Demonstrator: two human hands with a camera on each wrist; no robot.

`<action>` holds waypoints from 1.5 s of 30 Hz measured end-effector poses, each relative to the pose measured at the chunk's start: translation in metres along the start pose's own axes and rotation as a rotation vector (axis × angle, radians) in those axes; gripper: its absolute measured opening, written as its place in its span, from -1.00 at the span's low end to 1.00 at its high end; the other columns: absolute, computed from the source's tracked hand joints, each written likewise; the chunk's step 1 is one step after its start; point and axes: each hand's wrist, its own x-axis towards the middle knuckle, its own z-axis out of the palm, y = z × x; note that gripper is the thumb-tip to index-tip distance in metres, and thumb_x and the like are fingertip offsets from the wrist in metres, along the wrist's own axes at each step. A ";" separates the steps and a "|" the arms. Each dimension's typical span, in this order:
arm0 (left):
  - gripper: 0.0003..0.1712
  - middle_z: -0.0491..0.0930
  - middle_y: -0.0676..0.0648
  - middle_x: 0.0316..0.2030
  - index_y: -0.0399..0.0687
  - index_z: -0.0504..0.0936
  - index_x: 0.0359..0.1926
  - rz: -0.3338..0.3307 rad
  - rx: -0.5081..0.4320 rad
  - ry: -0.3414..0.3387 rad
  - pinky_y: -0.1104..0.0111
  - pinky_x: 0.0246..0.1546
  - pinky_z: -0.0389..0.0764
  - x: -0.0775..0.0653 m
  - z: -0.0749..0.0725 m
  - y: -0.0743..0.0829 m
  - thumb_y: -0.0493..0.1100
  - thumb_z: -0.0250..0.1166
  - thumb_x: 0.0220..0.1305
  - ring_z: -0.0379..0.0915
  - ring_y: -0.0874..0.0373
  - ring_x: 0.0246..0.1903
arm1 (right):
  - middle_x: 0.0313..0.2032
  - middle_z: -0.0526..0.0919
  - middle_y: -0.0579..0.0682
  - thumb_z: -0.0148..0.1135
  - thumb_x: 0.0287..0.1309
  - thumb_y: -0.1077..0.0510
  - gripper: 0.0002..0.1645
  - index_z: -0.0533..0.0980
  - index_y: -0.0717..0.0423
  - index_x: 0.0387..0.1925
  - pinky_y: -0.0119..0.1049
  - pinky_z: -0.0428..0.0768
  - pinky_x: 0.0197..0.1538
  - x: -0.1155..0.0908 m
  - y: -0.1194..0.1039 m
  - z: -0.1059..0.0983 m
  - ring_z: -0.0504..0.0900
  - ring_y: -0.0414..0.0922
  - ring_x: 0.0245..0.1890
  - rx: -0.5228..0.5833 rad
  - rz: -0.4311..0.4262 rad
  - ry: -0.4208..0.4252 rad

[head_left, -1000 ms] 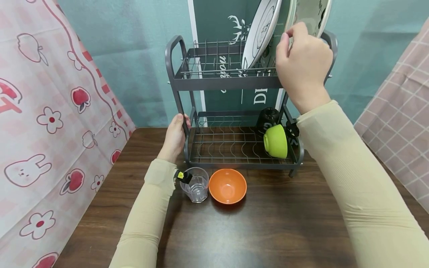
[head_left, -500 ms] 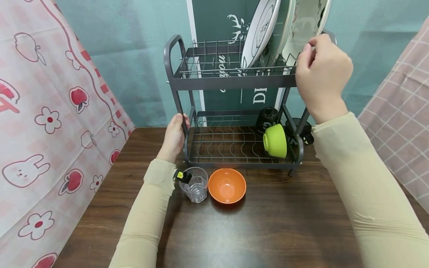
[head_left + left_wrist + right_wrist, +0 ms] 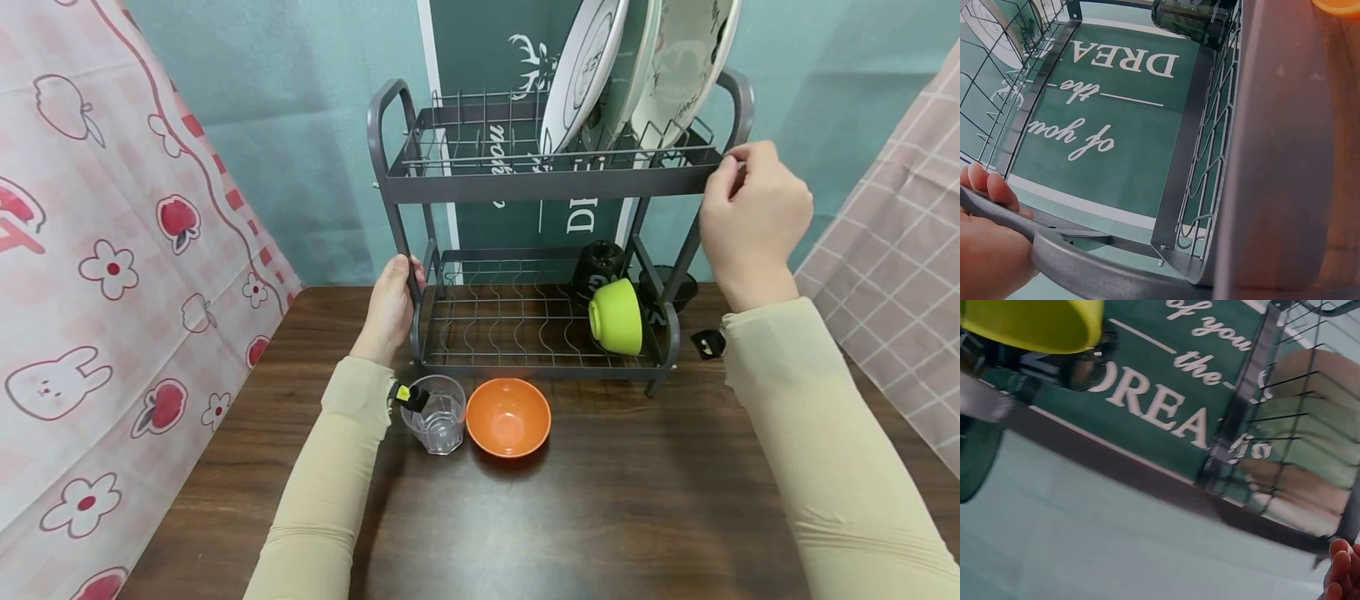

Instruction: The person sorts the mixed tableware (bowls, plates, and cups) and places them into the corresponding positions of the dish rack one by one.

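A dark grey two-tier dish rack [image 3: 540,185] stands on the table. My left hand [image 3: 390,304] grips its left post; in the left wrist view the fingers [image 3: 1000,190] curl round the frame. My right hand [image 3: 757,221] is at the upper right corner of the rack, fingers loosely curled; whether it touches the frame I cannot tell. In the right wrist view its fingertips [image 3: 1338,565] show at the lower right. Several plates [image 3: 686,71] lean upright in the top tier. A lime green bowl [image 3: 618,318] lies on its side in the lower tier, beside a black cup [image 3: 597,268].
In front of the rack, a clear glass [image 3: 440,421] and an orange bowl [image 3: 509,419] stand side by side on the brown wooden table [image 3: 570,517]. Another dark cup [image 3: 678,287] shows by the rack's lower right post. Patterned cloths [image 3: 892,267] hang at both sides.
My right hand has moved from the rightmost plate, right and down to the rack's right upper corner. That plate has settled lower in the top tier. My left hand has stayed on the post.
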 end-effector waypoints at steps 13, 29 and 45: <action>-0.70 0.39 0.08 -0.51 -0.03 0.36 -0.35 0.008 0.010 0.011 0.46 -0.12 0.33 0.003 -0.001 -0.001 -0.04 -0.21 0.43 0.30 0.25 -0.35 | -0.60 0.15 -0.52 -0.17 0.27 0.06 -0.60 0.46 0.14 -0.01 -0.49 0.15 -0.39 -0.037 0.069 0.010 0.11 -0.57 -0.61 0.046 0.245 -0.029; -0.71 0.37 0.09 -0.50 -0.04 0.35 -0.34 0.014 0.020 0.013 0.47 -0.15 0.32 0.004 -0.003 -0.003 -0.03 -0.21 0.43 0.30 0.27 -0.39 | -0.31 0.27 -0.29 -0.13 0.22 -0.11 -0.35 0.12 0.07 0.28 -0.35 0.28 -0.21 -0.097 0.149 0.041 0.28 -0.38 -0.36 0.049 0.479 -0.438; -0.70 0.37 0.07 -0.49 -0.04 0.36 -0.35 0.007 -0.004 0.014 0.46 -0.16 0.33 0.004 0.000 -0.003 -0.02 -0.20 0.41 0.29 0.23 -0.39 | 0.34 -0.14 0.47 0.06 0.05 -0.36 0.31 -0.53 0.18 0.37 0.27 0.13 0.22 -0.128 0.165 0.068 0.03 0.39 0.29 0.169 0.585 -0.854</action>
